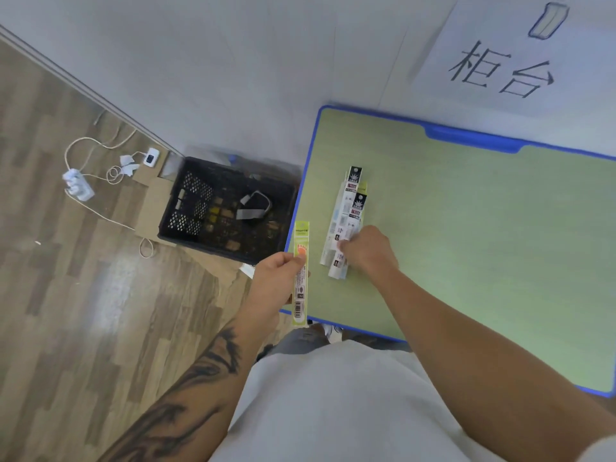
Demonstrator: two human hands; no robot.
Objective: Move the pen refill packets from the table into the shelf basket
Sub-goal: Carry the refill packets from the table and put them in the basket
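The left hand [274, 278] pinches a single yellow-green packet [300, 271] between thumb and fingers, holding it upright just off the left edge of the surface [466, 228], its lower end overlapping the near-left corner in the view. The right hand [366, 250] reaches onto the surface near its left edge, its fingers curled down onto the lower part of a small pile of white packets [346, 215]; the knuckles hide the fingertips, but the hand appears to be gripping the topmost packets. The pile lies lengthways, pointing away from the person, with black header cards at the far ends and one packet's lower end sticking out below the hand.

The surface is pale green with a blue rim. On the wooden floor to its left stands a black plastic crate [226, 208] with a grey strap lying inside. Farther left on the floor are a white power strip [78, 185] and its loose cable. A paper sign [506, 58] with handwritten characters hangs on the wall beyond the far edge.
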